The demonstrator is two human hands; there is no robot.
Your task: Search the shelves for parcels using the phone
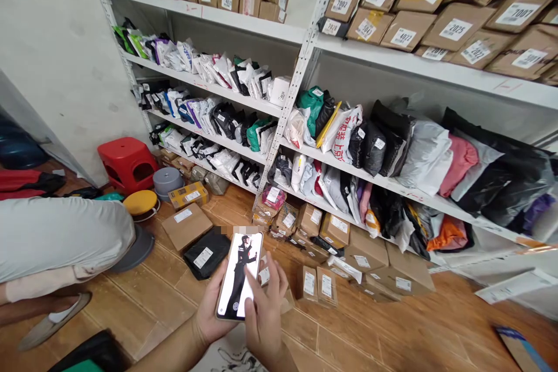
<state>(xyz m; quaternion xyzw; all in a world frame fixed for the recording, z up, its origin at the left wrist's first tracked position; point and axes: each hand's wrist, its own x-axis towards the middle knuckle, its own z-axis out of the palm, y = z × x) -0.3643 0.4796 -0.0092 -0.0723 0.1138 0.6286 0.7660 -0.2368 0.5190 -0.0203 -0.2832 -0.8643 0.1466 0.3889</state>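
Observation:
A lit smartphone (231,296) is in front of me, its screen showing a dark-clothed figure on white. My left hand (209,311) is closed around the phone's left side and lower back. Over the screen's right side hovers my right hand (267,308), fingers apart, with the index fingertip at or just above the glass; I cannot tell whether it touches. Beyond the phone, a black wrapped parcel (204,257) and a cardboard box (185,224) lie on the wooden floor.
White shelves (244,20) carry labelled cardboard boxes (455,29) and bagged parcels (425,154). More boxes (370,247) line the floor beneath. At left, another person bends over, with a light garment (65,238) and a shoe (56,322) visible, near a red stool (127,163).

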